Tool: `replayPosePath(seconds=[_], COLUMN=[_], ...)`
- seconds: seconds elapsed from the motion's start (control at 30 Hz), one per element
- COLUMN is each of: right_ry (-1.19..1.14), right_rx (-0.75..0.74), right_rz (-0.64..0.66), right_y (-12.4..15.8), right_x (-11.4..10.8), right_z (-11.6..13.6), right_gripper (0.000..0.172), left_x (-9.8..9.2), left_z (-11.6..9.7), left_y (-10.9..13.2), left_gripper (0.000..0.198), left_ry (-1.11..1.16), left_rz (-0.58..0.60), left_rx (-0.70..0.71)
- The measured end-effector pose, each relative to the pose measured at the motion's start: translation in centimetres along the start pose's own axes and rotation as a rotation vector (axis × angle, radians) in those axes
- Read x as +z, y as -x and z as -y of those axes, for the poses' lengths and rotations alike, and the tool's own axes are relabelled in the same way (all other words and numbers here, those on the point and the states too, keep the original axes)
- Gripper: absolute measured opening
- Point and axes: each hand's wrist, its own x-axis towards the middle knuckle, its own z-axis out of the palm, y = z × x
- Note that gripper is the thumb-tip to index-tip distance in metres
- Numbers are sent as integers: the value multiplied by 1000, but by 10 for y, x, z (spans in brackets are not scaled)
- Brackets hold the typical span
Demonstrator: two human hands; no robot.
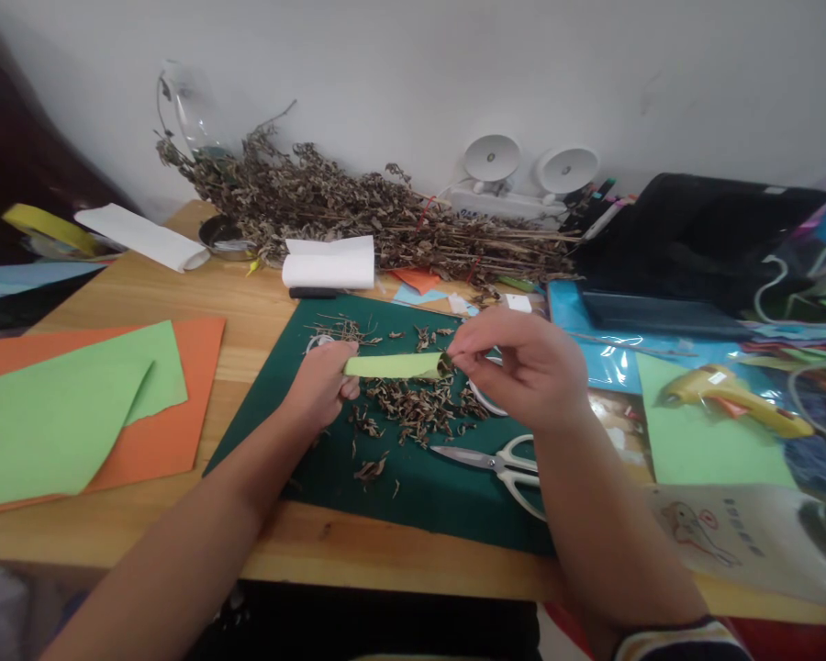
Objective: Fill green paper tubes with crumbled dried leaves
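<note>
My left hand [320, 381] is closed around one end of a rolled light-green paper tube [394, 365], held level above the dark green cutting mat [413, 482]. My right hand [527, 367] pinches at the tube's open right end, fingertips pressed together on a bit of dried leaf. A loose pile of dried leaf crumbs [417, 408] lies on the mat just under the tube. White-handled scissors [502, 464] lie on the mat below my right wrist.
A big bundle of dried branches [385, 216] lies along the wall. Green and orange paper sheets [75, 413] lie at the left. A yellow glue gun [733, 395] rests on green paper at the right. White paper rolls [330, 263], pens, a black bag [688, 234].
</note>
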Motion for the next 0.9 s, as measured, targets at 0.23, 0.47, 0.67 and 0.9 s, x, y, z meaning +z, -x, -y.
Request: replayPosePath(seconds=[0.23, 0.47, 0.67, 0.9], right_ry=[141, 260, 291, 262], right_rx=[-118, -186, -92, 67], right_rz=[26, -46, -210, -222], right_y=[-2, -3, -3, -1], right_x=[-4, -2, 4, 7], right_z=[3, 10, 9, 10], right_gripper=[15, 8, 12, 5], left_x=[0, 0, -1, 0], left_z=[0, 0, -1, -1], left_y=[0, 1, 0, 0], left_gripper=[25, 25, 23, 25], left_ry=[-8, -4, 22, 33], left_rz=[-1, -14, 6, -5], left_rx=[1, -5, -35, -36])
